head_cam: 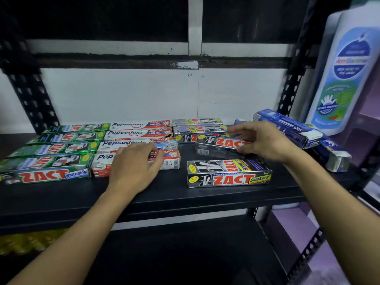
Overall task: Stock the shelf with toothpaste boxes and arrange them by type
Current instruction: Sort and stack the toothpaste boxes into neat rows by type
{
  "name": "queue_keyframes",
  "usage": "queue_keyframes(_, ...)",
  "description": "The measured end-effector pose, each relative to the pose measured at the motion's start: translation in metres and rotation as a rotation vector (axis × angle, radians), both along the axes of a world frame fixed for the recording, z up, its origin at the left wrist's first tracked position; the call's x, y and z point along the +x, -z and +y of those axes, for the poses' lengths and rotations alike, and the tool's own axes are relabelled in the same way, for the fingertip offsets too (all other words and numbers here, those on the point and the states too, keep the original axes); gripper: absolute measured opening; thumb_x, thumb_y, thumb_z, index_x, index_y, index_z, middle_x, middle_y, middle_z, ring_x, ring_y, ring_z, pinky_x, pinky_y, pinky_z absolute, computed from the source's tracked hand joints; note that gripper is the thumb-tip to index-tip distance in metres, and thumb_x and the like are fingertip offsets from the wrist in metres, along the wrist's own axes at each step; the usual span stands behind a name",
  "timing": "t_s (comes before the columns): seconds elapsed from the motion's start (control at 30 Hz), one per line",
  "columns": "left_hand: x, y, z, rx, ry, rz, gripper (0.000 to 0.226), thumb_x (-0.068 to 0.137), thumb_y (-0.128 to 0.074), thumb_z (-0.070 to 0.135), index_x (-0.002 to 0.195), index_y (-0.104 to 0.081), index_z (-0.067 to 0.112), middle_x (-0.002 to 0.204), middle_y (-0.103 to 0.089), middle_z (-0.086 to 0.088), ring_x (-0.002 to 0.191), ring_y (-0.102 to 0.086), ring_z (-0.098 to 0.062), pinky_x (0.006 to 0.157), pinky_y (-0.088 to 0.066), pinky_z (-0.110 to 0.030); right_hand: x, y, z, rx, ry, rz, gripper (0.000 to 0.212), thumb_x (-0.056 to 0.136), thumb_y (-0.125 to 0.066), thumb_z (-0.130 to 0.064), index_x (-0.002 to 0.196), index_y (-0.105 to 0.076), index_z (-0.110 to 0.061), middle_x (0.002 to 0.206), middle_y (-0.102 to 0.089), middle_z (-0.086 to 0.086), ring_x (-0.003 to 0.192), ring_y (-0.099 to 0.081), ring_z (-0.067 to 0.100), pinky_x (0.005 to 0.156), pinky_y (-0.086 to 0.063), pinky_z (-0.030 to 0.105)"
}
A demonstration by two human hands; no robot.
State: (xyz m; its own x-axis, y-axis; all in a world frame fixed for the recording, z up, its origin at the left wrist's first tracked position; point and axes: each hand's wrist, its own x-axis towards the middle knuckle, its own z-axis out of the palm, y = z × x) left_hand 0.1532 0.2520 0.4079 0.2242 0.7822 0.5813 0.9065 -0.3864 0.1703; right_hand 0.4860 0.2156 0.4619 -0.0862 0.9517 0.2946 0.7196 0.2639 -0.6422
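Head view. The black shelf [164,192] holds three columns lying flat: green ZACT Whitening boxes [55,149] at left, Pepsodent boxes [139,133] in the middle, black ZACT Smokers boxes [197,128] at right rear.

Left hand [133,163]: palm down on the front Pepsodent box [172,160], fingers relaxed and draped over its top, not curled round it. It reads as steadying or squaring that column.

Right hand [265,140]: holds the right end of a tilted ZACT Smokers box [222,144], fingers over the top, thumb on the near side. This box sits askew, its left end just against the rear Smokers boxes. The hand is blurred, so the exact contact is unclear.

The front ZACT Smokers box [228,173] lies alone near the shelf edge, apart from its column. The blue boxes [287,126] lean in a loose pile at far right, beside a large white bottle [345,68].

Step in hand (judgement): placing the Smokers column; Whitening and Pepsodent look done.

Next move calls for: turning the held box parallel to the rear ones and setting it flat against them, then sliding the front box back to close the gap. The blue boxes remain unsorted.
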Motion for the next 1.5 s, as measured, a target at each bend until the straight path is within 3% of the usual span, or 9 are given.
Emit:
queue_keyframes(0.2, 0.000, -0.001, -0.002, -0.004, -0.001, -0.012, 0.039, 0.098, -0.045, 0.050, 0.113, -0.067, 0.022, 0.106, -0.071, 0.000, 0.100, -0.062, -0.022, 0.091, -0.042, -0.041, -0.020, 0.004, 0.016, 0.076, 0.031, -0.097, 0.080, 0.069, -0.085, -0.002, 0.138, -0.055, -0.028, 0.123, -0.067, -0.013, 0.113, -0.061, 0.000, 0.102, -0.048, 0.026)
queue_keyframes(0.33, 0.001, -0.001, -0.002, 0.000, 0.003, -0.022, 0.039, 0.097, -0.045, 0.050, 0.113, -0.068, 0.022, 0.106, -0.071, 0.001, 0.100, -0.062, -0.022, 0.091, -0.042, -0.041, -0.023, 0.008, 0.014, 0.093, -0.039, -0.044, 0.066, 0.073, -0.082, -0.001, 0.131, -0.062, -0.024, 0.115, -0.071, -0.012, 0.106, -0.061, -0.011, 0.096, -0.046, 0.011)
queue_keyframes(0.43, 0.000, -0.001, -0.001, 0.002, 0.002, -0.018, 0.039, 0.097, -0.045, 0.050, 0.113, -0.068, 0.022, 0.103, -0.071, 0.000, 0.097, -0.062, -0.022, 0.090, -0.043, -0.041, -0.020, 0.010, 0.012, 0.050, -0.082, 0.005, 0.057, 0.074, -0.082, -0.001, 0.125, -0.066, -0.022, 0.108, -0.073, -0.011, 0.102, -0.066, -0.002, 0.094, -0.054, 0.026)
queue_keyframes(0.6, 0.001, -0.002, -0.002, -0.004, -0.003, -0.009, 0.042, 0.097, -0.043, 0.052, 0.113, -0.067, 0.022, 0.103, -0.070, 0.001, 0.099, -0.062, -0.021, 0.091, -0.042, -0.041, -0.018, 0.005, 0.009, 0.037, 0.046, -0.229, 0.059, 0.070, -0.086, -0.034, 0.125, -0.065, -0.034, 0.120, -0.068, -0.012, 0.105, -0.062, 0.003, 0.092, -0.052, 0.030)
queue_keyframes(0.7, 0.001, -0.002, -0.003, -0.006, -0.002, -0.010, 0.042, 0.097, -0.041, 0.053, 0.111, -0.067, 0.023, 0.101, -0.070, 0.002, 0.096, -0.061, -0.020, 0.090, -0.043, -0.040, -0.013, 0.007, 0.012, 0.036, 0.204, -0.328, 0.072, 0.068, -0.082, -0.052, 0.132, -0.060, -0.027, 0.128, -0.064, -0.002, 0.113, -0.059, 0.016, 0.086, -0.044, 0.026)
queue_keyframes(0.8, 0.001, -0.002, -0.002, -0.007, -0.001, -0.012, 0.043, 0.097, -0.041, 0.053, 0.113, -0.067, 0.023, 0.104, -0.070, 0.002, 0.099, -0.062, -0.020, 0.091, -0.042, -0.041, -0.010, 0.012, 0.016, -0.010, 0.236, -0.322, 0.077, 0.063, -0.078, -0.061, 0.128, -0.062, -0.023, 0.129, -0.064, -0.002, 0.115, -0.060, 0.018, 0.095, -0.049, 0.034)
queue_keyframes(1.27, 0.000, 0.000, 0.000, 0.001, -0.002, -0.004, 0.041, 0.098, -0.041, 0.053, 0.110, -0.067, 0.025, 0.101, -0.070, 0.004, 0.097, -0.061, -0.019, 0.089, -0.041, -0.039, 0.012, 0.004, 0.016, -0.160, 0.117, -0.301, 0.062, 0.073, -0.080, -0.049, 0.130, -0.058, -0.036, 0.126, -0.061, -0.012, 0.109, -0.055, 0.009, 0.097, -0.044, 0.032)
queue_keyframes(1.4, 0.000, 0.000, 0.000, 0.000, -0.002, 0.007, 0.044, 0.097, -0.039, 0.055, 0.112, -0.067, 0.024, 0.104, -0.070, 0.004, 0.098, -0.062, -0.019, 0.089, -0.042, -0.039, 0.019, 0.004, 0.011, -0.223, 0.125, -0.264, 0.069, 0.078, -0.079, -0.039, 0.139, -0.051, -0.028, 0.119, -0.059, -0.006, 0.102, -0.056, 0.009, 0.088, -0.040, 0.025)
queue_keyframes(1.5, 0.000, -0.001, 0.000, -0.008, -0.003, 0.010, 0.045, 0.096, -0.037, 0.056, 0.111, -0.066, 0.025, 0.102, -0.070, 0.004, 0.097, -0.061, -0.019, 0.089, -0.042, -0.040, 0.023, 0.005, 0.004, -0.157, 0.119, -0.085, 0.063, 0.078, -0.079, -0.035, 0.136, -0.053, -0.029, 0.124, -0.057, -0.002, 0.096, -0.059, 0.005, 0.074, -0.045, 0.019)
